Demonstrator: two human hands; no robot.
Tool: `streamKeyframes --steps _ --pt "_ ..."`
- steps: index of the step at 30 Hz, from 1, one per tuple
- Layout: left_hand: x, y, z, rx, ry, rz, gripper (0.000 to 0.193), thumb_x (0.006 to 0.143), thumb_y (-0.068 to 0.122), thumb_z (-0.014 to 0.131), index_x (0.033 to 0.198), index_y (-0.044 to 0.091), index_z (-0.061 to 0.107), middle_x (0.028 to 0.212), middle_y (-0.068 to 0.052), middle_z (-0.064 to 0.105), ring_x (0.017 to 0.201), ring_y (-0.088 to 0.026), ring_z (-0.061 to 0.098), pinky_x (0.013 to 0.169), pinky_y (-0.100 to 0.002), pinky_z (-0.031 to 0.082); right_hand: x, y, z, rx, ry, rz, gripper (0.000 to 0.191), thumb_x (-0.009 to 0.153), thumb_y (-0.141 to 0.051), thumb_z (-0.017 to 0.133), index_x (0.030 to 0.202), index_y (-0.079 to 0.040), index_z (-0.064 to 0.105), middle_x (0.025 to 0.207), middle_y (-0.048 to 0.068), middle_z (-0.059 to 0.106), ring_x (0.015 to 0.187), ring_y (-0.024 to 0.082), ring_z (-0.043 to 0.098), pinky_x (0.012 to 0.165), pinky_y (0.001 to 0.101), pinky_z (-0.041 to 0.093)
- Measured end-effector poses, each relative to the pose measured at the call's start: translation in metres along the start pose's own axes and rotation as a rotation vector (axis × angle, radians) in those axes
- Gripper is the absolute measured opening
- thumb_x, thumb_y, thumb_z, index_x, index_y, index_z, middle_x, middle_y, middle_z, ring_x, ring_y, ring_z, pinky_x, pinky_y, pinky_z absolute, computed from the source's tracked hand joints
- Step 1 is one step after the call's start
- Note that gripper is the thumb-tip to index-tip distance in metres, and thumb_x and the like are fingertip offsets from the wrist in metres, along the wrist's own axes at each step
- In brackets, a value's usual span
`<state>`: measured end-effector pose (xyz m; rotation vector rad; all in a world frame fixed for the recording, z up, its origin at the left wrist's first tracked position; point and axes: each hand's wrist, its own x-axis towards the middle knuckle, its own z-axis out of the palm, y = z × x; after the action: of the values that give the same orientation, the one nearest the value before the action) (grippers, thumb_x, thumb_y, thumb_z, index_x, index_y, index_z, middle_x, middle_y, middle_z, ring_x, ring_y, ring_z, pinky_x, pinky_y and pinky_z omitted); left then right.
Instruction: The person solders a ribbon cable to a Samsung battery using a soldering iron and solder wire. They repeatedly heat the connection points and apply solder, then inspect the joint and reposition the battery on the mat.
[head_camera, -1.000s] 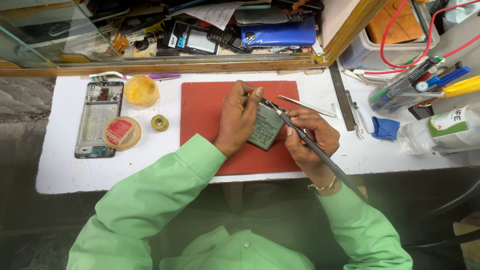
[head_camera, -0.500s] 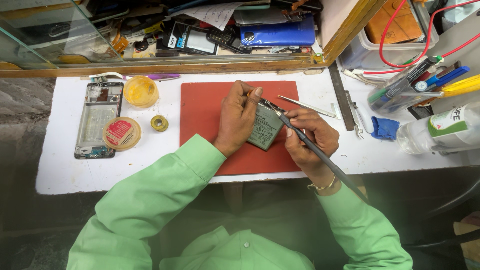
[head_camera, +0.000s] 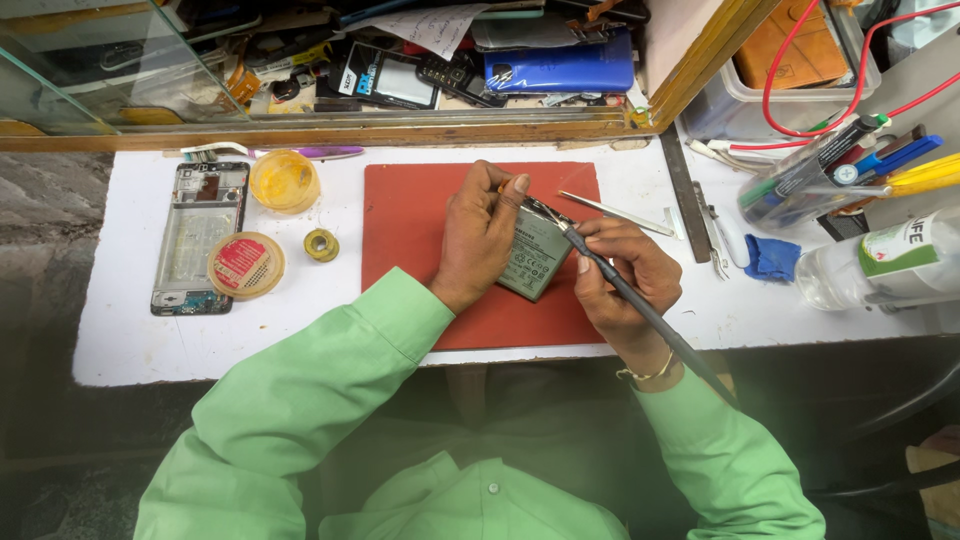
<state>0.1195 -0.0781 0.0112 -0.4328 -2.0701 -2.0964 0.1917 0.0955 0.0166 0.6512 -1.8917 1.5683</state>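
Over the middle of the red mat, which lies on the white table near its far edge, the left hand is curled around the left side of a small grey phone battery, fingers bent over its top edge and thumb raised; it grips the battery and holds it tilted above the mat. The right hand is closed in a pen-like pinch on a long dark soldering iron, whose tip meets the battery's upper right corner while its handle runs back past the wrist toward the table's near edge. A pair of thin metal tweezers lies just beyond the right hand, across the mat's right edge. Toward the table's left end rest an opened phone frame, a round yellow tin, a flat tin with a red label and a small solder spool. At the right end lie a blue cloth and a clear bottle on its side.
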Motion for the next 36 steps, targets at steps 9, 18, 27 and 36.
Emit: streamKeyframes --steps 9,18,27,36 --pt "-0.0007 -0.0008 -0.0009 -0.016 0.006 -0.014 0.024 0.107 0.025 0.059 0.094 0.005 0.052 0.057 0.005 0.050 0.050 0.000 0.038 0.043 -0.025 0.029 0.0017 -0.0019 0.0011 -0.021 -0.009 -0.001 0.017 0.093 0.012 0.062 0.108 0.005 0.058 0.107 0.019 0.067 0.112 0.027 0.070 0.095 0.0311 0.061" --pt "-0.0002 -0.0010 -0.0007 -0.022 0.015 -0.018 0.025 0.107 0.025 0.059 0.093 0.006 0.052 0.057 0.004 0.050 0.051 0.000 0.038 0.043 -0.025 0.029 0.0028 -0.0026 0.0017 -0.009 -0.021 0.002 0.019 0.092 0.015 0.061 0.107 0.005 0.058 0.107 0.018 0.066 0.113 0.028 0.070 0.095 0.0318 0.061" --pt "0.0008 0.0005 -0.0012 -0.029 0.004 -0.021 0.025 0.107 0.025 0.059 0.093 0.006 0.051 0.057 0.004 0.050 0.050 -0.001 0.038 0.042 -0.025 0.028 0.0032 -0.0044 0.0035 -0.014 -0.010 0.028 0.016 0.093 0.014 0.062 0.106 0.005 0.059 0.107 0.018 0.066 0.114 0.028 0.070 0.095 0.0310 0.060" --pt "0.0009 -0.0017 -0.0021 0.009 0.031 0.013 0.026 0.108 0.025 0.059 0.093 0.005 0.052 0.058 0.003 0.052 0.051 -0.001 0.040 0.043 -0.025 0.030 0.0081 -0.0071 0.0037 -0.065 -0.029 0.007 0.017 0.092 0.013 0.065 0.107 0.005 0.061 0.108 0.019 0.069 0.113 0.027 0.071 0.091 0.0302 0.061"
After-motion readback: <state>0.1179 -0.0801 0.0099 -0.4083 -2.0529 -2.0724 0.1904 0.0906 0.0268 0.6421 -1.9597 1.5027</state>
